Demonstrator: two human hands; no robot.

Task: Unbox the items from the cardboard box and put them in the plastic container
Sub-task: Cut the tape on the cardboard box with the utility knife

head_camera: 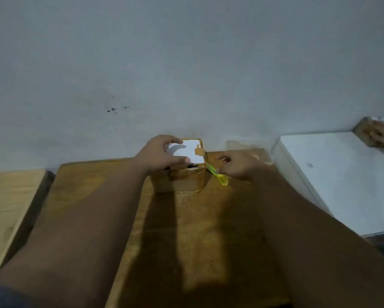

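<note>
The left hand (162, 153) grips the small taped brown cardboard box (182, 172), and the right hand (237, 165) grasps what seems a yellow-green plastic cutter (217, 175), which could slip toward the fingers.

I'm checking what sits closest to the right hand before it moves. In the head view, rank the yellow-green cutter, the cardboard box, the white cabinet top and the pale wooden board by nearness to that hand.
1. Yellow-green cutter: in the right hand itself.
2. Cardboard box: just to its left, under the left hand.
3. White cabinet top: off to the right.
4. Pale wooden board: far left.
</note>
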